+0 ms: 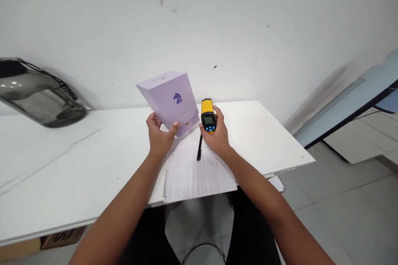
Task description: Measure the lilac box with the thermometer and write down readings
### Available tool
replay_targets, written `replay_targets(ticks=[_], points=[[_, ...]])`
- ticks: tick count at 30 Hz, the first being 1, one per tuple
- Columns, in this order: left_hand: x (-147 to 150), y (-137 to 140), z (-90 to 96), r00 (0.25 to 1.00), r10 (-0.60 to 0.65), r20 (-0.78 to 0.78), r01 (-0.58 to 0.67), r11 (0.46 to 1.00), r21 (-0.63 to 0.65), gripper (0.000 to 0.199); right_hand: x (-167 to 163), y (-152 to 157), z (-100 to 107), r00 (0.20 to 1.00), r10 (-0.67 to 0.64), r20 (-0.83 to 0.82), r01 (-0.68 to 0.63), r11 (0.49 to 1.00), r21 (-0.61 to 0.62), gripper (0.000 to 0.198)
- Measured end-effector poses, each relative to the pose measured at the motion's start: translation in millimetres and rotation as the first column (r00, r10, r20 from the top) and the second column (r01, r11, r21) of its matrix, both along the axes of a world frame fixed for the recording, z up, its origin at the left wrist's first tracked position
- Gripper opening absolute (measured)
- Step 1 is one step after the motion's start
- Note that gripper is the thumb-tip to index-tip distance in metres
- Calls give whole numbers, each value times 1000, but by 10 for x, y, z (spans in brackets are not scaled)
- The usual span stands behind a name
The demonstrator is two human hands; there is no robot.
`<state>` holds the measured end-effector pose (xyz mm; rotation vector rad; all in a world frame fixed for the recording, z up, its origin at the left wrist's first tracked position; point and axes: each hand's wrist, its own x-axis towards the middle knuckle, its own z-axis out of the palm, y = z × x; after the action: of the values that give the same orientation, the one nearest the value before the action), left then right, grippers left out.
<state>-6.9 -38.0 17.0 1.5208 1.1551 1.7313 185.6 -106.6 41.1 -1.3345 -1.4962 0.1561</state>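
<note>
My left hand [161,134] grips the lower end of a lilac box [172,101] with a dark horse-head logo, holding it tilted above the table. In my right hand [219,132] is a yellow and black infrared thermometer [208,112], its small screen and blue buttons facing me. The fingers wrap its right side, and its handle is mostly hidden. Below the hands lies a handwritten sheet of paper [199,174], reaching over the table's front edge. A black pen [199,149] rests on the sheet, its upper end passing behind the thermometer.
A dark translucent water bottle [43,95] with a strap stands at the left of the white table [124,140]. Behind the table rises a white wall [217,29]. Beyond the table's right end is a pale panel with a dark edge [348,95]. A cardboard box [62,238] sits below on the left.
</note>
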Motion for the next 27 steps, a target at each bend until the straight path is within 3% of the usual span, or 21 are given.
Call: replay_targets(ticks=[6, 8, 12, 23, 27], points=[[-11, -23, 10, 1000, 5, 3, -5, 1000, -7, 82, 139, 56, 116, 975, -106, 196, 138, 978, -159, 75], [-9, -23, 15, 1000, 11, 3, -11, 1000, 0, 81, 225, 88, 150, 928, -139, 346, 237, 936, -260, 74], [-2, -18, 24, 1000, 4, 8, -4, 1000, 8, 82, 370, 137, 148, 808, -79, 584, 360, 851, -383, 68], [-8, -81, 79, 999, 12, -32, -11, 999, 31, 88, 366, 204, 43, 762, -72, 644, 427, 804, -415, 64], [-25, -93, 98, 999, 19, -40, -18, 999, 40, 92, 324, 191, 35, 729, -132, 672, 457, 824, -334, 59]])
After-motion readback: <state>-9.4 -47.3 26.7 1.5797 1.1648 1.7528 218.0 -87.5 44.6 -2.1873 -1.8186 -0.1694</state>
